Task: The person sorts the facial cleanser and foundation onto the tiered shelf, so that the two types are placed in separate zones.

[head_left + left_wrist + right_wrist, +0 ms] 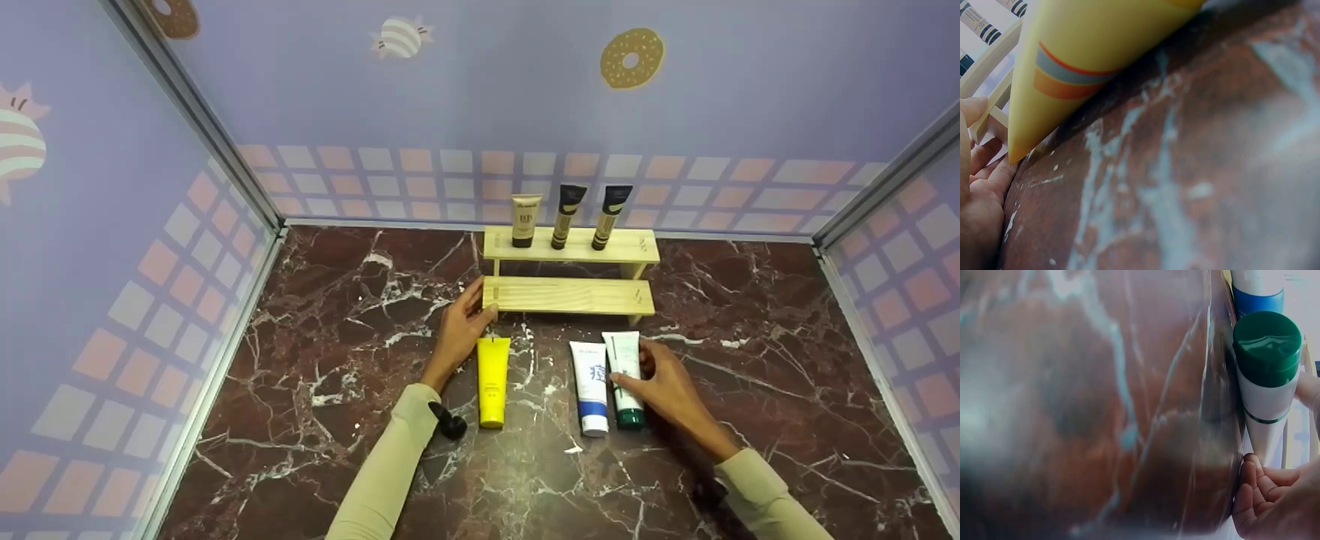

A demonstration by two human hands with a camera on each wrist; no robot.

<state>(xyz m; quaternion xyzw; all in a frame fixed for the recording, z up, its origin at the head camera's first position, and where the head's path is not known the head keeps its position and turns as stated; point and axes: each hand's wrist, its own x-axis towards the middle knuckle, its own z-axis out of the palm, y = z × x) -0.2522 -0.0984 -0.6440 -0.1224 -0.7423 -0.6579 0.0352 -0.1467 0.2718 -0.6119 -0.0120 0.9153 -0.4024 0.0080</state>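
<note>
Head view, left hand (459,331): pinches wooden rack (566,295) near back edge of worktop (337,315)
Right hand (666,381): grips green-capped tube (624,354) beside blue-banded tube (590,390)

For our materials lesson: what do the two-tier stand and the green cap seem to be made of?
Two-tier stand: probably wood, pale and smooth-looking, as grain lines show. Green cap: likely glossy plastic, given its bright reflections.

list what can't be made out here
Small print on the yellow tube: too small, head view.
That tube's cap end: cut off by the top edge, left wrist view.
Thumb tip of the right hand: hidden by the green-capped tube, right wrist view.
Right part of the tabletop: blurred, left wrist view.
</note>
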